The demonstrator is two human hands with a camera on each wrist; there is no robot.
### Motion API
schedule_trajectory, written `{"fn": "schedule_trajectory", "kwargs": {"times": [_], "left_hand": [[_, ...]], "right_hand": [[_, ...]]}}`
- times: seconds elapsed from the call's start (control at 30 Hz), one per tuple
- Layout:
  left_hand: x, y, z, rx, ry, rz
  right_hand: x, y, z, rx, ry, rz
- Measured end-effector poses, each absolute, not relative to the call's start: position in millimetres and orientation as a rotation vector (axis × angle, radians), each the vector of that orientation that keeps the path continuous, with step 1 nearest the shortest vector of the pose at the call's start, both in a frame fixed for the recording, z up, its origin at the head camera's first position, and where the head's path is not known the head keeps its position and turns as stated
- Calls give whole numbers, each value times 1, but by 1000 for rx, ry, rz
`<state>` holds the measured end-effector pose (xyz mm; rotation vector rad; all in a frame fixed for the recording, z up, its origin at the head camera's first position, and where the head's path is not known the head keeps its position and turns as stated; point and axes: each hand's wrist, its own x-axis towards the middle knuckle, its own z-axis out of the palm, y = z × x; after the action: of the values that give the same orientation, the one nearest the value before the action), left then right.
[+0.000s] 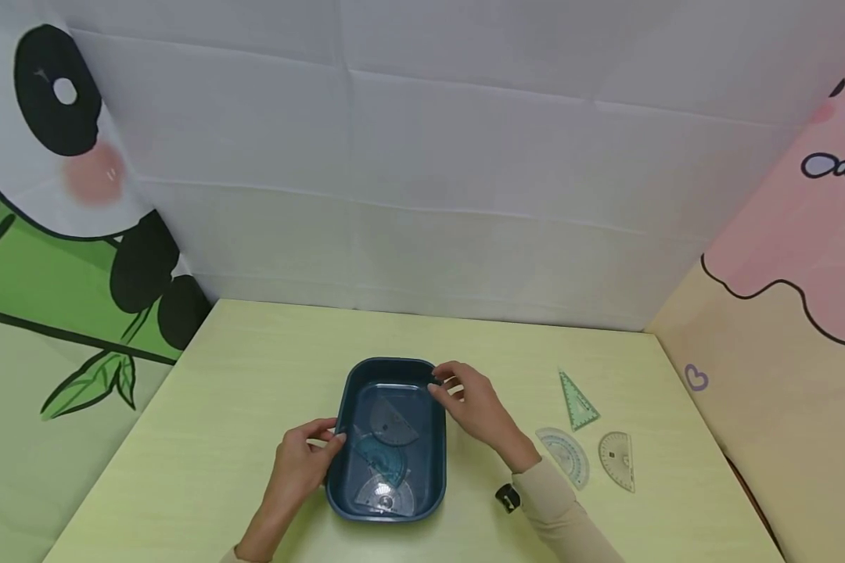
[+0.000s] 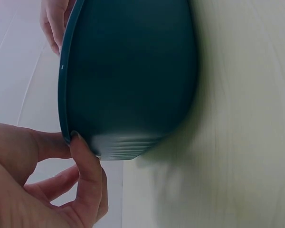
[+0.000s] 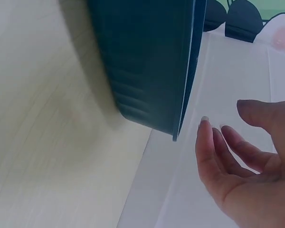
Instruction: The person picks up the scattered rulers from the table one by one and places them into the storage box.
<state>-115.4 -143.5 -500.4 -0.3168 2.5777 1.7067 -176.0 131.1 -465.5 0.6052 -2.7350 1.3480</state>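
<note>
A dark blue plastic tray (image 1: 394, 374) with rounded corners stands on the table. Inside it lie a clear protractor (image 1: 394, 422), a blue see-through protractor (image 1: 382, 460) and a second clear protractor (image 1: 386, 496) nearest the front, partly overlapping. My left hand (image 1: 301, 461) pinches the tray's left rim; in the left wrist view its thumb and index finger close over the edge. By the far right corner of the tray is my right hand (image 1: 473, 400). The right wrist view shows its fingers loosely bent, apart from the rim, with nothing between thumb and fingertips.
On the table to the right lie a green set square (image 1: 578, 403), a clear protractor (image 1: 565, 455) and a half-round protractor (image 1: 616, 461). A black band-like object (image 1: 508, 497) is at the right sleeve. A white sheet (image 1: 422, 156) rises behind the table.
</note>
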Motion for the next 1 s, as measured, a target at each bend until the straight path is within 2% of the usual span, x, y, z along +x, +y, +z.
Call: {"fn": "schedule_trajectory", "kwargs": {"times": [1.0], "left_hand": [[-116,-143,-503,-339,2566,1733]], "right_hand": [[-170,185,-477,359,-2728,1298]]}}
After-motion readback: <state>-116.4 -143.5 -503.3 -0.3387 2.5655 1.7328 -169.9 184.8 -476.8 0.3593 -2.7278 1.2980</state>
